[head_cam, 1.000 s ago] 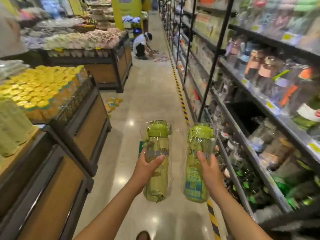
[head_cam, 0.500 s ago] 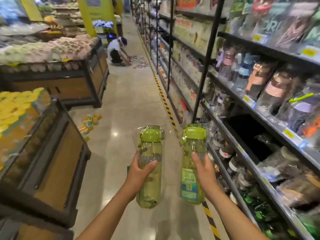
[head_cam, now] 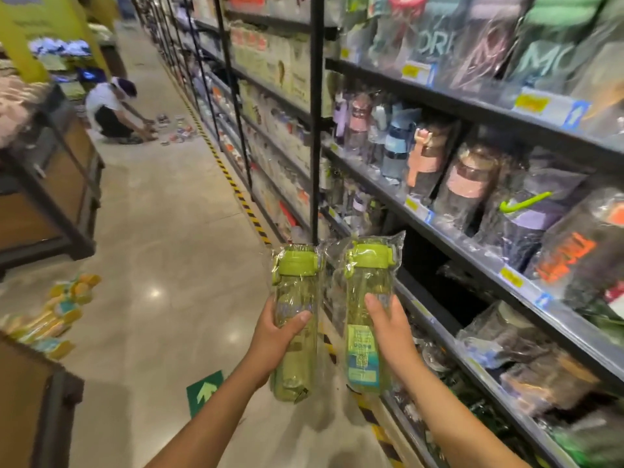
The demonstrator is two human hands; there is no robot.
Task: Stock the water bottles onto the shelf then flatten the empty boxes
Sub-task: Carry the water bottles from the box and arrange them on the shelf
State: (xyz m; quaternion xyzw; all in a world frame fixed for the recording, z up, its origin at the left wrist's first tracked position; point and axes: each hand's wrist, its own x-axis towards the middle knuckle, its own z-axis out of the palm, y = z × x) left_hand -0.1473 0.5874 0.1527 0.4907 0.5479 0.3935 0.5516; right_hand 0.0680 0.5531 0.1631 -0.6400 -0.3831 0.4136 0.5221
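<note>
I hold two green water bottles upright in front of me, each wrapped in clear plastic. My left hand (head_cam: pixel 275 336) grips the left green bottle (head_cam: pixel 296 285) round its middle. My right hand (head_cam: pixel 393 327) grips the right green bottle (head_cam: pixel 366 278), which carries a blue-green label. Both bottles hang over the aisle floor just left of the dark metal shelf unit (head_cam: pixel 479 261). A dark gap (head_cam: pixel 429 261) shows on the shelf level right behind the right bottle. Wrapped bottles of other colours fill the levels above and below.
A person in white (head_cam: pixel 111 111) crouches far down the aisle among small items on the floor. Wooden display bins (head_cam: pixel 57 184) line the left side. Yellow packs (head_cam: pixel 64 309) lie on the floor at left. A black-yellow striped line (head_cam: pixel 236 190) runs along the shelf foot.
My view has swung right toward the shelves. Both bottles stay gripped in my hands and now sit closer to the shelf unit.
</note>
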